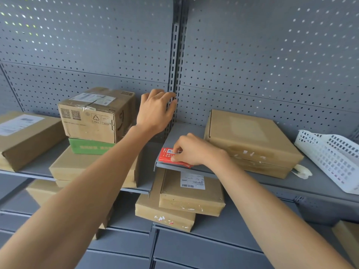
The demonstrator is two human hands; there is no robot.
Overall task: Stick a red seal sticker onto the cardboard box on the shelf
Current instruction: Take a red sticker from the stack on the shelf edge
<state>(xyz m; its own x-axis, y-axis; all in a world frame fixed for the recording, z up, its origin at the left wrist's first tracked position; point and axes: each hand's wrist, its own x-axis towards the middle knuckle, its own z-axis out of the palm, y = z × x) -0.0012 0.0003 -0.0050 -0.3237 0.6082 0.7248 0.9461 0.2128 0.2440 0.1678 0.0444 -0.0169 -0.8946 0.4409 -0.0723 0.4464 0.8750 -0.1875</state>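
Note:
A small stack of red seal stickers [167, 156] lies at the front left corner of the right-hand grey shelf [186, 131]. My right hand [196, 150] rests on the stack, thumb and forefinger pinching at the top sticker. A flat cardboard box [250, 140] sits just right of that hand on the same shelf. My left hand [156, 111] is raised against the slotted upright post [175, 74], fingers curled and holding nothing. A taped cardboard box [97, 115] stands to its left on the left shelf.
The taped box rests on a green box [89, 146] and a flat brown box [77, 167]. Another labelled box [25, 136] lies far left. A white plastic basket [330, 158] sits far right. Two stacked boxes [186, 199] lie on the lower shelf. Pegboard backs everything.

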